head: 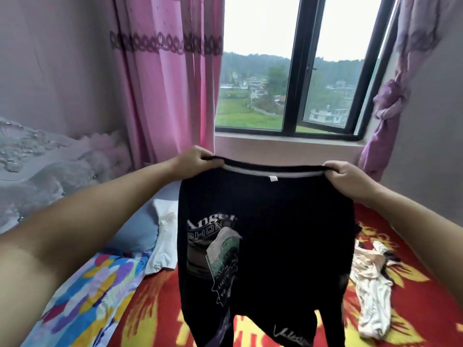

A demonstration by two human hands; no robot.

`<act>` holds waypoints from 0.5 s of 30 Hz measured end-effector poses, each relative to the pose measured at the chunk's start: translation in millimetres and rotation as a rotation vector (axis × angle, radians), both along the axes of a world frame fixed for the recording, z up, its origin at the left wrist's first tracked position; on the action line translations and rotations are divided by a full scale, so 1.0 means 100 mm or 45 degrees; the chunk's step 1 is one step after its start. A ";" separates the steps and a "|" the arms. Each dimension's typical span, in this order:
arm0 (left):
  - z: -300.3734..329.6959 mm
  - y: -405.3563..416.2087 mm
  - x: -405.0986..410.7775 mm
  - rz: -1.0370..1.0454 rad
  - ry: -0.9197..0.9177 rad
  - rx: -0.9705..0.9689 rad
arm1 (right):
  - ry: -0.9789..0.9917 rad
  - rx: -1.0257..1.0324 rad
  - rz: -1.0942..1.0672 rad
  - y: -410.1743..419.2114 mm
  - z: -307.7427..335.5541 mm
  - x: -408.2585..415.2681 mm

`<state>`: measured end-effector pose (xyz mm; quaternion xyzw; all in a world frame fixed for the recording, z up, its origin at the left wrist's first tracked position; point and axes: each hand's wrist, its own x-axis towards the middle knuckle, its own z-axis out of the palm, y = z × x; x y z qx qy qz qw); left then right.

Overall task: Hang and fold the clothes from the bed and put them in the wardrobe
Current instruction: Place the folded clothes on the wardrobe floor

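Black cloth fills the middle of the head view: a black T-shirt (265, 234) hangs in the air above the bed (155, 314), held up by its top edge in front of the window (295, 71). The left hand (195, 160) grips the left end of that edge with its fingers curled over the cloth, and the right hand (343, 174) pinches the right end the same way. Between them the edge, with its pale band and small white tag, runs nearly level from side to side, so the shirt's long axis drops straight down from the fingers toward the red and yellow bedspread. A printed design shows on the lower left of the cloth, and the bottom looks bunched and uneven.

Both hands sit about equally far out, neither clearly nearer. A cream garment (370, 291) lies crumpled on the bed to the right, and a white garment (164, 236) lies to the left beside a blue pillow (136, 231). No wardrobe or hanger is in view, so the shirt probably needs straightening before it is folded or hung.
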<state>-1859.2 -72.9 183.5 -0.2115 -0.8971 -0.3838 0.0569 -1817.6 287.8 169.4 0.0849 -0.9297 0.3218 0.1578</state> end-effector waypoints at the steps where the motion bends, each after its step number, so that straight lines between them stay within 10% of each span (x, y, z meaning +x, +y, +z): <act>1: -0.02 -0.01 0.02 -0.059 -0.118 0.063 | 0.018 -0.015 -0.006 0.01 -0.01 0.01; 11: 0.25 -0.44 0.12 -0.432 -0.816 0.348 | -0.535 -0.292 0.562 0.09 0.67 0.48; 15: 0.27 -0.42 0.16 -0.277 -0.717 0.419 | -0.585 0.180 0.384 0.02 0.60 0.46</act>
